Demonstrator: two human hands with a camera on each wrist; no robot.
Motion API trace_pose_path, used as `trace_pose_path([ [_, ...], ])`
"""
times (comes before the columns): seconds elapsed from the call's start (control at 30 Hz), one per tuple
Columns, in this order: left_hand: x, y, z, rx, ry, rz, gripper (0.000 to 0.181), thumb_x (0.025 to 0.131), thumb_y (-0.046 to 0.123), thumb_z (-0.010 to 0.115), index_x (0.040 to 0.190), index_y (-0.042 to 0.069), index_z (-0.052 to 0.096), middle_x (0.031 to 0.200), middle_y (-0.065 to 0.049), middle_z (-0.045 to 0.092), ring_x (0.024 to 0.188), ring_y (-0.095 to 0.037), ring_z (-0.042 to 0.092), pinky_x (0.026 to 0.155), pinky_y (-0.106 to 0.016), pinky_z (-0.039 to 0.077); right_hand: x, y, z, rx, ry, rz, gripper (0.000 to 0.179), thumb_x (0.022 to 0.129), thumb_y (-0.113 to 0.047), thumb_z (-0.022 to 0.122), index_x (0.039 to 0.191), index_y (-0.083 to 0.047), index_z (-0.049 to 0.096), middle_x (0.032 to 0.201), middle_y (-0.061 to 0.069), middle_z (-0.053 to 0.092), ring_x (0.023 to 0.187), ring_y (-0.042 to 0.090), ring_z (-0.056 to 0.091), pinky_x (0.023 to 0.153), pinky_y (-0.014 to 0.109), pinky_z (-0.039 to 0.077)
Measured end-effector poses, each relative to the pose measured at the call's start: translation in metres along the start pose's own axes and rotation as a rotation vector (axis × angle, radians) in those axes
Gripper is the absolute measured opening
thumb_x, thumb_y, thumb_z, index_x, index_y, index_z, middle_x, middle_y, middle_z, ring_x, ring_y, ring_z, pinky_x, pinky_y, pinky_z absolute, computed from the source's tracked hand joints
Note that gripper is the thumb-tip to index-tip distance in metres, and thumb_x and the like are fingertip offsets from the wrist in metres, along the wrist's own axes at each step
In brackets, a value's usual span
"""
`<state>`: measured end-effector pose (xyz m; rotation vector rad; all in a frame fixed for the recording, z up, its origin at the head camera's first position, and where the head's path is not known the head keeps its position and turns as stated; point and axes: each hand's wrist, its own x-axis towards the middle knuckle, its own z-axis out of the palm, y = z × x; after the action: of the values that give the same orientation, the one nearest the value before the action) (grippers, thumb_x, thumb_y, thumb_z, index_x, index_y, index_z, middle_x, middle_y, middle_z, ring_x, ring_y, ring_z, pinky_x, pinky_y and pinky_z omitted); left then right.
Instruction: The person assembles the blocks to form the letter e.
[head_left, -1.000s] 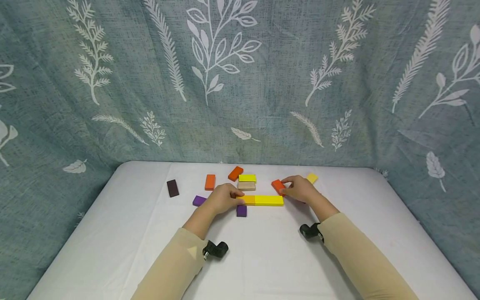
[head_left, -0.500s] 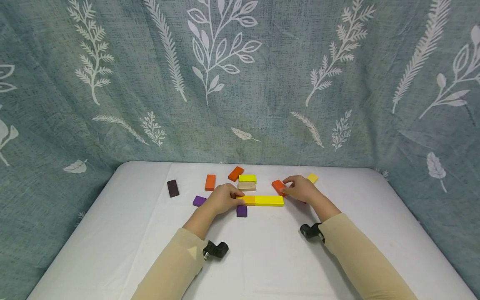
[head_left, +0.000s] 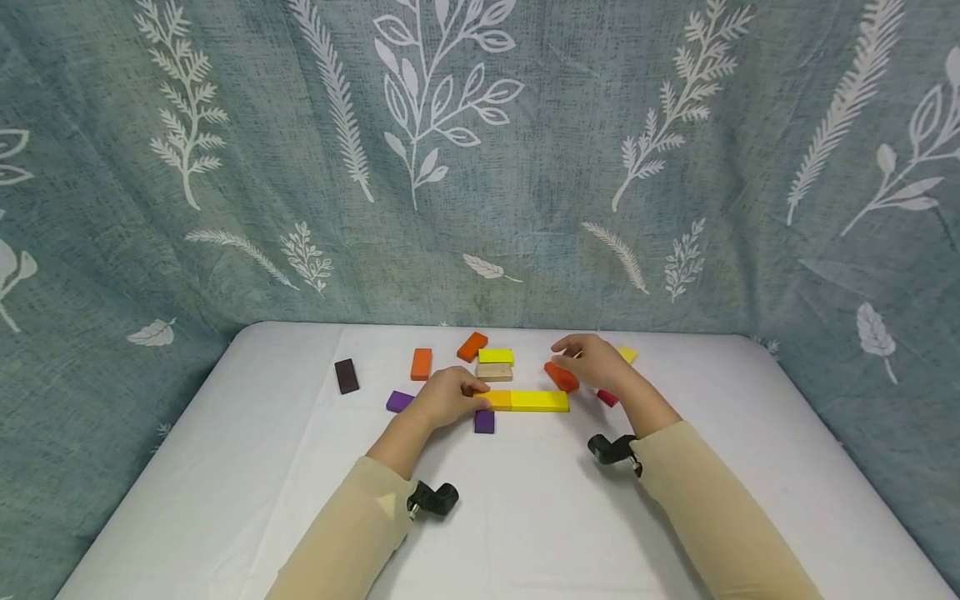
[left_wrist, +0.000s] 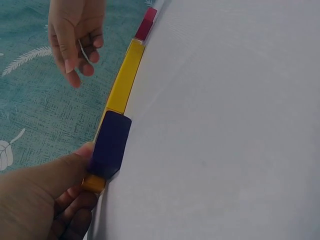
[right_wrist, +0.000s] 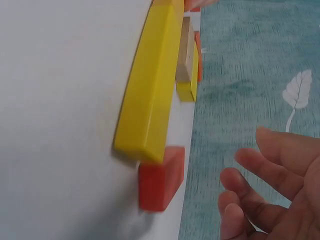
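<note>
In the head view my left hand (head_left: 446,397) pinches the left end of an amber-yellow block (head_left: 499,401). That block lies end to end with a bright yellow block (head_left: 540,402), forming one straight row. A dark purple block (head_left: 484,422) sits just in front of the amber one. My right hand (head_left: 597,364) hovers above and behind a red-orange block (head_left: 560,377) near the row's right end. The right wrist view shows its fingers (right_wrist: 274,172) loosely bent, apart from the blocks, with nothing between them.
Behind the row lie a plain wooden block (head_left: 494,372), a lime-yellow block (head_left: 495,356) and two orange blocks, one at left (head_left: 422,364). A black block (head_left: 347,376) is far left. Beside the right wrist are a crimson block (head_left: 607,397) and a pale yellow block (head_left: 627,354).
My right hand has let go of the red-orange block and risen a little up and left, uncovering more of the crimson block. My left hand has stayed in place.
</note>
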<state>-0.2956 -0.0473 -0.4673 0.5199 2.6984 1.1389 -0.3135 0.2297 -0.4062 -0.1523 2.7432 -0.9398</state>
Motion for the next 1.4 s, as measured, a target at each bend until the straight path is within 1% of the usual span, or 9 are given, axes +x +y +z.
trace_pose_path([
  [0.17,0.000,0.000,-0.003,0.012,-0.001,-0.001,0.020,0.090,0.025,0.077,0.109,0.017,0.079,0.088,0.004,0.062,0.079,-0.014,0.053,0.070,-0.028,0.045,0.010,-0.014,0.007,-0.022,-0.009,-0.039,0.032,0.100,-0.026,0.063,0.127,-0.008,0.067,0.116,0.010,0.064,0.101,0.028,0.059,0.084,0.039,0.052],
  [0.37,-0.001,0.000,-0.006,0.022,-0.003,-0.009,0.021,0.090,0.026,0.077,0.109,0.018,0.079,0.087,0.005,0.062,0.079,-0.014,0.053,0.070,-0.028,0.045,0.027,-0.029,0.017,-0.023,-0.034,-0.091,0.030,0.100,-0.023,0.063,0.124,-0.007,0.068,0.116,0.010,0.065,0.106,0.029,0.058,0.092,0.044,0.051],
  [0.5,-0.001,0.000,-0.006,0.031,-0.003,0.001,0.021,0.091,0.026,0.076,0.109,0.017,0.079,0.086,0.005,0.061,0.078,-0.014,0.053,0.070,-0.028,0.044,0.038,-0.035,0.023,-0.025,-0.041,-0.129,0.026,0.099,-0.019,0.065,0.122,-0.008,0.070,0.116,0.010,0.065,0.107,0.029,0.058,0.093,0.043,0.050],
  [0.6,-0.002,-0.001,-0.006,0.031,-0.001,0.006,0.021,0.090,0.025,0.077,0.109,0.016,0.079,0.085,0.004,0.061,0.078,-0.014,0.052,0.070,-0.028,0.045,0.045,-0.038,0.026,-0.021,-0.044,-0.141,0.025,0.098,-0.016,0.066,0.121,-0.007,0.070,0.118,0.011,0.065,0.108,0.030,0.058,0.092,0.043,0.050],
  [0.77,-0.002,-0.002,-0.005,0.032,0.003,0.001,0.021,0.090,0.025,0.077,0.108,0.016,0.079,0.086,0.004,0.061,0.079,-0.014,0.053,0.071,-0.028,0.045,0.055,-0.042,0.031,-0.021,-0.054,-0.141,0.029,0.096,-0.010,0.067,0.124,-0.005,0.069,0.123,0.013,0.066,0.113,0.031,0.058,0.095,0.043,0.049],
  [0.97,-0.002,-0.002,-0.006,0.039,-0.002,0.016,0.021,0.090,0.025,0.077,0.109,0.016,0.079,0.087,0.005,0.062,0.079,-0.013,0.053,0.071,-0.028,0.045,0.066,-0.047,0.033,-0.030,-0.087,-0.108,0.031,0.095,-0.007,0.068,0.126,-0.005,0.069,0.126,0.012,0.065,0.118,0.032,0.057,0.097,0.043,0.049],
  [1.1,-0.001,-0.002,-0.006,0.038,-0.004,0.028,0.021,0.090,0.024,0.077,0.109,0.015,0.079,0.085,0.005,0.062,0.078,-0.012,0.052,0.070,-0.028,0.045,0.068,-0.049,0.033,-0.033,-0.112,-0.092,0.032,0.095,-0.006,0.068,0.127,-0.005,0.068,0.128,0.013,0.064,0.119,0.032,0.057,0.098,0.043,0.049],
  [1.2,-0.001,-0.002,-0.005,0.034,0.000,0.035,0.021,0.089,0.024,0.078,0.108,0.015,0.079,0.084,0.005,0.062,0.077,-0.012,0.053,0.069,-0.028,0.045,0.071,-0.047,0.034,-0.051,-0.127,-0.097,0.032,0.095,-0.005,0.068,0.127,-0.006,0.068,0.128,0.013,0.064,0.121,0.032,0.056,0.100,0.044,0.047],
  [1.4,0.000,0.000,-0.002,0.030,-0.007,0.043,0.021,0.089,0.025,0.078,0.108,0.015,0.079,0.085,0.005,0.062,0.076,-0.011,0.053,0.069,-0.027,0.045,0.071,-0.042,0.036,-0.076,-0.138,-0.106,0.029,0.093,-0.004,0.070,0.122,-0.004,0.071,0.123,0.013,0.067,0.118,0.031,0.058,0.100,0.043,0.047],
])
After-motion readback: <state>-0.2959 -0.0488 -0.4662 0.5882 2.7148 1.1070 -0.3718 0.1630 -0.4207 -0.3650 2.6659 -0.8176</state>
